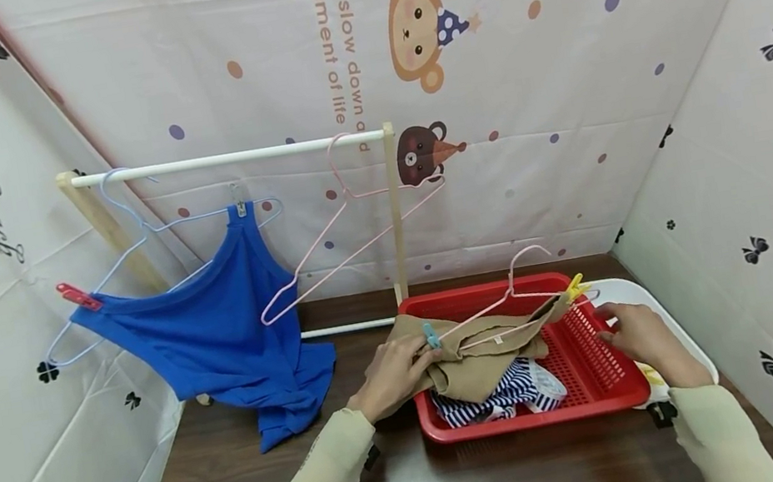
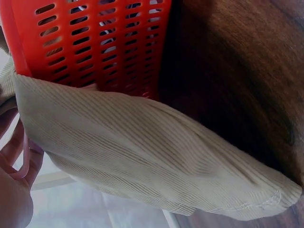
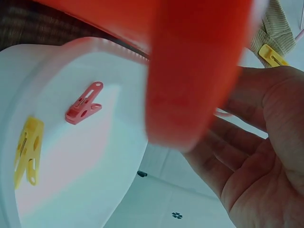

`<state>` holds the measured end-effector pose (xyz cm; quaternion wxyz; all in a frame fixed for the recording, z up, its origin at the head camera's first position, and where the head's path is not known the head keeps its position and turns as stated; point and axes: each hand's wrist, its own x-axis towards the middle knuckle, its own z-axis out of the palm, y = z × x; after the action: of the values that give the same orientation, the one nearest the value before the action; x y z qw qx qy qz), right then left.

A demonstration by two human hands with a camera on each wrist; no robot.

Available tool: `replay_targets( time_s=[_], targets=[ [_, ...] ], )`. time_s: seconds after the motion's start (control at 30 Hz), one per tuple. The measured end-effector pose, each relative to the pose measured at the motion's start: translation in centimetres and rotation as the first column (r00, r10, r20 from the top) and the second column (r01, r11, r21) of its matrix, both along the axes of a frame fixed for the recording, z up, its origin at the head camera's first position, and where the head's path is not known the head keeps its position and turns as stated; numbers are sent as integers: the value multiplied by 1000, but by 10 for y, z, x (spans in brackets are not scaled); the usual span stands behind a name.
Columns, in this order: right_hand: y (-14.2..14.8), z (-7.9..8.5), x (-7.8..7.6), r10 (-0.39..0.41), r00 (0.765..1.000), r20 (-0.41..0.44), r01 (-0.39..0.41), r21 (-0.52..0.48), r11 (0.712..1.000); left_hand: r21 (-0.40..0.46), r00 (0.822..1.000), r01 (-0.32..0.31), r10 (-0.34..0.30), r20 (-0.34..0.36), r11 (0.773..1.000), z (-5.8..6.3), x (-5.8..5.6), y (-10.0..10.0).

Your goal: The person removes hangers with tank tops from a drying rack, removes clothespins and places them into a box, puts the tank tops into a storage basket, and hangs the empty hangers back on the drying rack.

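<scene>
A khaki corduroy garment (image 1: 487,347) hangs from a pink hanger (image 1: 511,289) over the red basket (image 1: 594,351). A blue clothespin (image 1: 432,336) clips its left end and a yellow clothespin (image 1: 576,287) its right end. My left hand (image 1: 396,374) grips the hanger's left end beside the cloth; in the left wrist view the pink wire (image 2: 24,156) lies within its fingers. Beside the basket's right rim is my right hand (image 1: 643,339), fingers loosely bent near the hanger's right end. The basket's red rim (image 3: 190,71) hides part of that hand in the right wrist view.
Striped cloth (image 1: 495,397) lies in the basket. To its right, a white tray (image 3: 109,156) holds a red clothespin (image 3: 84,103) and a yellow one (image 3: 28,152). A rack (image 1: 229,158) at left carries a blue top (image 1: 219,335) on a hanger and a bare pink hanger (image 1: 328,254).
</scene>
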<state>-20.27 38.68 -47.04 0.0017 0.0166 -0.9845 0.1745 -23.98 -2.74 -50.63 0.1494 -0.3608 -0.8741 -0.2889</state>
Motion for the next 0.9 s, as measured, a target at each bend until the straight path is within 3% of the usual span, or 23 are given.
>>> replay_targets(
  time_s=[0.23, 0.4, 0.67, 0.9],
  targets=[
    [1, 7, 1, -13, 1000, 5, 13, 9, 1000, -9, 1000, 5, -4, 26, 1000, -1, 0, 0],
    [5, 23, 4, -10, 996, -84, 10, 5, 1000, -13, 999, 2, -1, 39, 1000, -1, 0, 1],
    [8, 48, 2, 74, 954, -292, -79, -7, 997, -17, 999, 3, -2, 48, 1000, -1, 1, 1],
    [2, 53, -7, 188, 939, -287, -186, 34, 982, -23, 998, -3, 4, 63, 1000, -1, 2, 1]
  ],
)
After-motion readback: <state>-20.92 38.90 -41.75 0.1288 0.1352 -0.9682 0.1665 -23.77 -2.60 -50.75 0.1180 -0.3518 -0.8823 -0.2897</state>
